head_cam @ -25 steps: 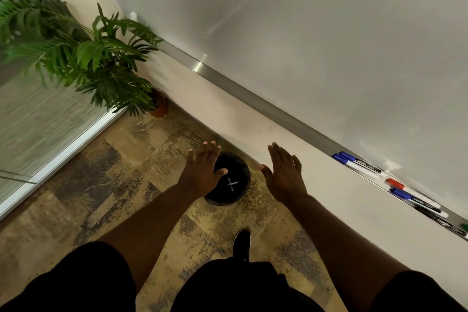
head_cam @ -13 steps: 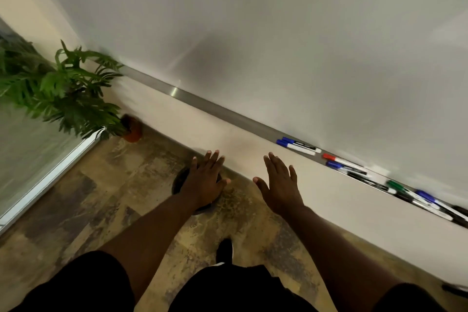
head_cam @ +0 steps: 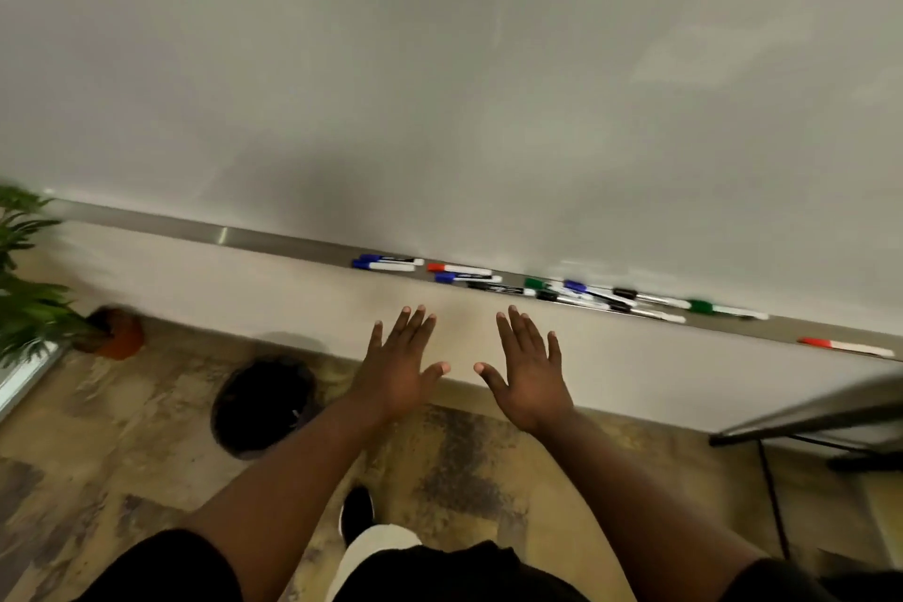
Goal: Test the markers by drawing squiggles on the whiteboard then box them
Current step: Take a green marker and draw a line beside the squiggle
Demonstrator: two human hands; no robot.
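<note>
- Here's the ledge (head_cam: 273,240), a long metal strip running along the bottom edge of the whiteboard (head_cam: 440,88). The board above it shows plain grey-white.
- On the ledge lie the markers (head_cam: 537,291), all on their sides. Two blue caps sit at the left end of the row, then a red cap, another blue and a black one. Further right there's a crossed tangle of green, blue and black caps.
- One red marker (head_cam: 845,346) lies alone on the ledge, well apart to the right of the bunch.
- The left hand (head_cam: 398,367) is out below the ledge, back up, fingers straight and spread, gripping nothing. The fingertips point at the ledge but stop short of it.
- The right hand (head_cam: 530,376) is just beside it and just as flat, fingers fanned, empty. It sits below the middle of the marker row and touches none of them.
- The thumbs point at each other with a gap between.
- Under the ledge runs a pale wall (head_cam: 220,293), and both hands show against it.
- Off the ledge's left end stands a potted plant (head_cam: 34,303) in an orange-brown pot.
- Lower down from the ledge, on the patterned floor (head_cam: 122,455), lies a black disc (head_cam: 264,401), left of the left forearm.
- A dark shoe (head_cam: 356,511) is planted on that floor, further from the ledge than the hands.
- Beneath the ledge's right end there's a dark frame (head_cam: 806,411) on thin legs, too blurred to identify.
</note>
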